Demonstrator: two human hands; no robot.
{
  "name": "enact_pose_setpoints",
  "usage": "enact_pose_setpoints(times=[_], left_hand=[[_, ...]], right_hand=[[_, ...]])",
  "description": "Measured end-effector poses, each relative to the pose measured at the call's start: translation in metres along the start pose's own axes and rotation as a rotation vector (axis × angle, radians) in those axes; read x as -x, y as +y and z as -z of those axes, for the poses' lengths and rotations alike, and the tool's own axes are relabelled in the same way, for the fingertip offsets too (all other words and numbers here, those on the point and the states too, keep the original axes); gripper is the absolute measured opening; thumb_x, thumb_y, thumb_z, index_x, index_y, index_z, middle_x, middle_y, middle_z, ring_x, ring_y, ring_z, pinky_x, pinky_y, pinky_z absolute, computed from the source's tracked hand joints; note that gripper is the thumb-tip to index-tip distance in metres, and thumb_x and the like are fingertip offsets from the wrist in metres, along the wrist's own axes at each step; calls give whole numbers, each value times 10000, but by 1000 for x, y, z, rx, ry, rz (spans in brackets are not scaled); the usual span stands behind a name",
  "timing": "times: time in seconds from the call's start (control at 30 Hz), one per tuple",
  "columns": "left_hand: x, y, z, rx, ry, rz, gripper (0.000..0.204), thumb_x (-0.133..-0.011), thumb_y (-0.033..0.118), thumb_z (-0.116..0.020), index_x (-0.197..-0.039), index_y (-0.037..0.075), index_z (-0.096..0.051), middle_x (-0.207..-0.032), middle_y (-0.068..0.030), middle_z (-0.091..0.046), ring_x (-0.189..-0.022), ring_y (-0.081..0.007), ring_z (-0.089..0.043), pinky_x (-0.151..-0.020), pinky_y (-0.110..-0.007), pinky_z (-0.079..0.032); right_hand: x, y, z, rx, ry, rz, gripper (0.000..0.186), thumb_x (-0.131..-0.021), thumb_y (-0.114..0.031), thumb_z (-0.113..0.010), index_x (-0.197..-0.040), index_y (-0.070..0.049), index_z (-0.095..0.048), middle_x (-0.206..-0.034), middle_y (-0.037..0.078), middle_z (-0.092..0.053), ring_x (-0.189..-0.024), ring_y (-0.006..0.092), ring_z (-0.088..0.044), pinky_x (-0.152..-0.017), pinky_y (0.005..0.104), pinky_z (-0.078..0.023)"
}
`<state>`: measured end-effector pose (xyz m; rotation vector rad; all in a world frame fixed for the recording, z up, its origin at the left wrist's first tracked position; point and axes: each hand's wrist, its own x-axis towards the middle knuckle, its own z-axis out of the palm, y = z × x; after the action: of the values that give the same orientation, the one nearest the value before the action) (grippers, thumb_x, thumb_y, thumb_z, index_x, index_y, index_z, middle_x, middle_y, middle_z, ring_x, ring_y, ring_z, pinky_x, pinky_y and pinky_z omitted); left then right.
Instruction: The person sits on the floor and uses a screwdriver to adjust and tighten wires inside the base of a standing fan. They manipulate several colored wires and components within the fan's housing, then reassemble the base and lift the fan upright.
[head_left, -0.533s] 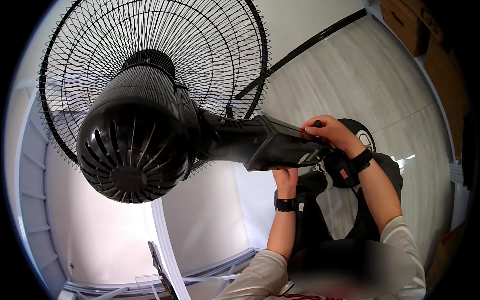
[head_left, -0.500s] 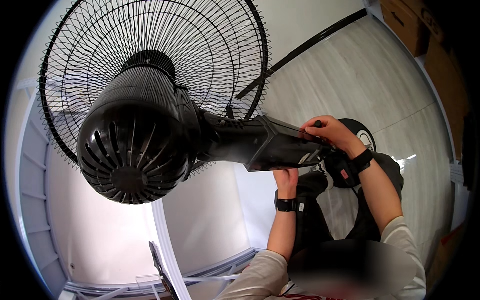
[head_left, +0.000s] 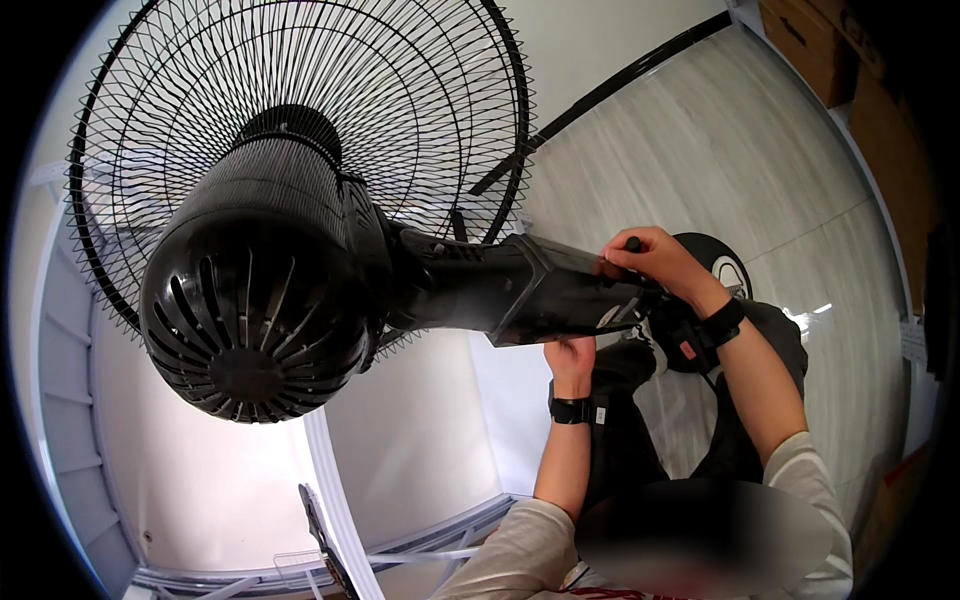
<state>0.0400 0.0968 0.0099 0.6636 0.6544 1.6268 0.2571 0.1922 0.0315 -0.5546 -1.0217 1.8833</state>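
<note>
A large black standing fan fills the left and middle of the view, its slotted motor housing nearest and its round wire grille behind. From the housing a black neck and control box run to the right. At that box's far right edge, my right hand is closed, thumb and fingers pinching a small black cylindrical piece; whether it is a knob or a tool handle is unclear. Below the box, my left hand reaches up against its underside, with its fingers hidden behind it.
My dark-trousered legs and a black round base lie under the right hand. Cardboard boxes stand on a shelf at the upper right. Pale shelving frames rise at the left. Grey wood-look floor stretches behind the fan.
The fan's head has swung slightly to the left, its rear housing also a little lower. Both hands have stayed in almost the same places.
</note>
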Motion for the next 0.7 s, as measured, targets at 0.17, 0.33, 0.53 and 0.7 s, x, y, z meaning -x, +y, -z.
enact_pose_setpoints(times=[0.17, 0.33, 0.53, 0.7], left_hand=[[3, 0, 8, -20, -76, -18, 437, -967, 192, -614, -1371, 41, -544, -1429, -85, -547, -1311, -274, -496, -1176, -443, -327], [7, 10, -29, -334, 175, 73, 570, -855, 74, -707, -1389, 32, -512, -1402, -89, -555, -1276, -269, -530, -1136, -424, -394], [9, 11, -32, -413, -34, -9, 701, -787, 131, -799, -1395, 4, -474, -1339, -88, -584, -1209, -250, -575, -1089, -383, -437], [7, 9, -25, -374, -18, -54, 769, -774, 218, -852, -1400, 11, -457, -1294, -87, -604, -1166, -246, -597, -1066, -388, -446]], right_hand=[[1, -3, -3, 5, -12, -18, 190, -947, -195, -690, -1014, -19, -718, -906, 9, -699, -829, 80, -611, -763, 236, -489], [3, -5, -4, 70, 4, 11, 191, -953, -206, -684, -1004, -26, -721, -908, 4, -702, -833, 73, -608, -767, 235, -486], [6, 9, 9, 250, 109, 73, 362, -964, -343, -658, -1112, -20, -724, -894, 18, -710, -817, 100, -613, -753, 246, -485], [15, 21, 30, 685, 146, -359, 528, -947, -570, -583, -1058, -81, -750, -757, 49, -657, -677, 130, -559, -622, 280, -449]])
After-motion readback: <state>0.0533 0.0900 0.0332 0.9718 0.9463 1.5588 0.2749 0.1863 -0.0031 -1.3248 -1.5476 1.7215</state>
